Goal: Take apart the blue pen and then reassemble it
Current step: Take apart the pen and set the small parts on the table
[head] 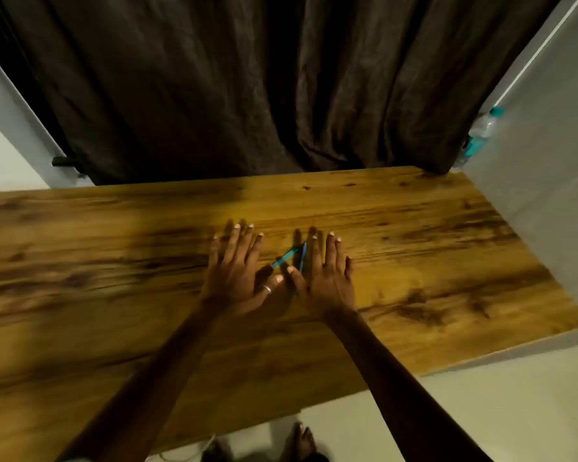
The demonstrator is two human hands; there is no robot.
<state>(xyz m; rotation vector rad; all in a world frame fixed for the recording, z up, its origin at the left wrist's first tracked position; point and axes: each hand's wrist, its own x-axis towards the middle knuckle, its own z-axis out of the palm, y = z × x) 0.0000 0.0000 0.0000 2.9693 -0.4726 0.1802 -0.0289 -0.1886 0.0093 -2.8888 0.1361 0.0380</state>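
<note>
Both hands flat, fingers spread on brown wooden table point(414, 235): left hand point(236, 273), right hand point(326, 278); blue plastic pen point(285, 256) pieces lie between them.

Bare forearms, no sleeves; a silver ring point(267, 288) on the left hand point(236, 275).

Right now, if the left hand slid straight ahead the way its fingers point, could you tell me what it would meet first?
Probably nothing soon: the left hand points across bare wooden table toward the dark curtain. The blue pen parts lie to its right, out of that line.
</note>
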